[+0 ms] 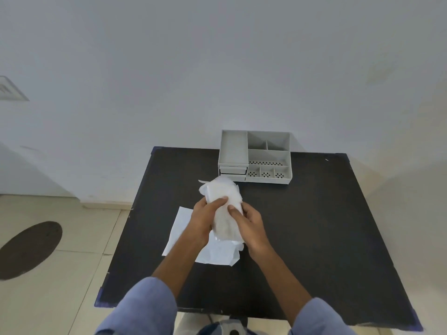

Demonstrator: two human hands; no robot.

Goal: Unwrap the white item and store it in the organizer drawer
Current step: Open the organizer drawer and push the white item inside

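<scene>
Left hand (pixel 204 215) and right hand (pixel 249 224) both clamped on the white item (pixel 225 201), a soft, crinkled oblong bundle held above the matte black tabletop (pixel 326 238) centre. Flat white wrapper sheet (pixel 180 228) beneath. Grey plastic organizer (pixel 256 157), perforated compartments, 2 small drawers, at far edge. No legible writing.

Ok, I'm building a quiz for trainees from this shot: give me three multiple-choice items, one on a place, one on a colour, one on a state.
1. Where does the organizer stand on the table?
A. far edge
B. near edge
C. on the floor

2. What colour is the table top?
A. white
B. black
C. red

3. How is the white item held?
A. by both hands
B. by one hand
C. lying untouched

Answers: 1 A, it sits by the wall; 2 B, dark surface throughout; 3 A, left hand and right hand both grip it above the paper sheet.
</scene>
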